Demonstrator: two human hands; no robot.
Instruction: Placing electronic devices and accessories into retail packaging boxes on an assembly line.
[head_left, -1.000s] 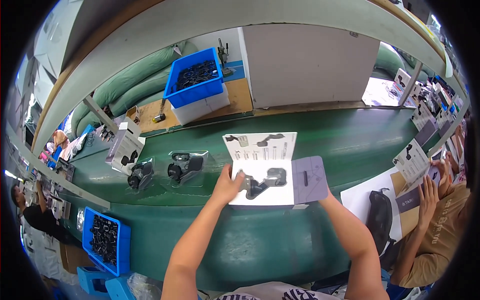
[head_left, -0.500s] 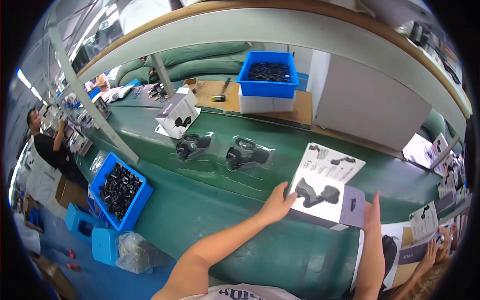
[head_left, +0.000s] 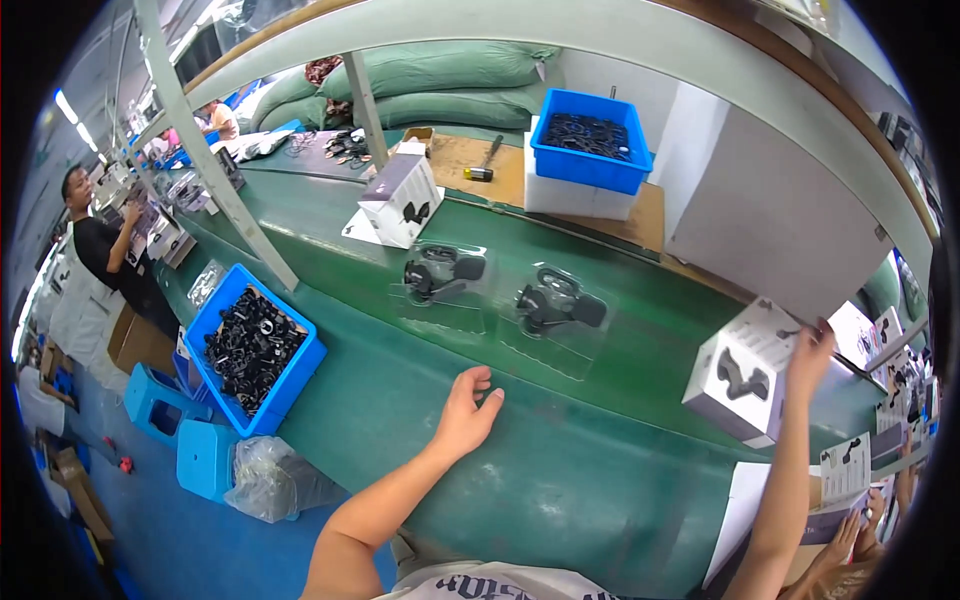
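My left hand [head_left: 468,412] hovers over the green work surface with nothing in it, fingers loosely bent and thumb apart. At the right, my right hand [head_left: 808,362] is at the side of a white and purple cardboard box [head_left: 735,385], its fingers curled by the raised flap and partly hidden. The box has a dark phone-mount picture on its front and stands tilted on the green conveyor belt [head_left: 640,400]. Two clear plastic trays, the left tray [head_left: 445,278] and the right tray [head_left: 560,305], lie on the belt with black mount parts inside.
Another box [head_left: 402,200] stands farther back on the belt. A blue bin [head_left: 255,350] of small black parts is at the left; a second blue bin [head_left: 590,140] sits on a white block. A screwdriver [head_left: 483,172] lies behind. Co-worker's hands [head_left: 855,535] work at lower right.
The box has moved away to the right, onto the belt, with my right hand beside it. My left hand has let go of it and drawn back left. The view has shifted.
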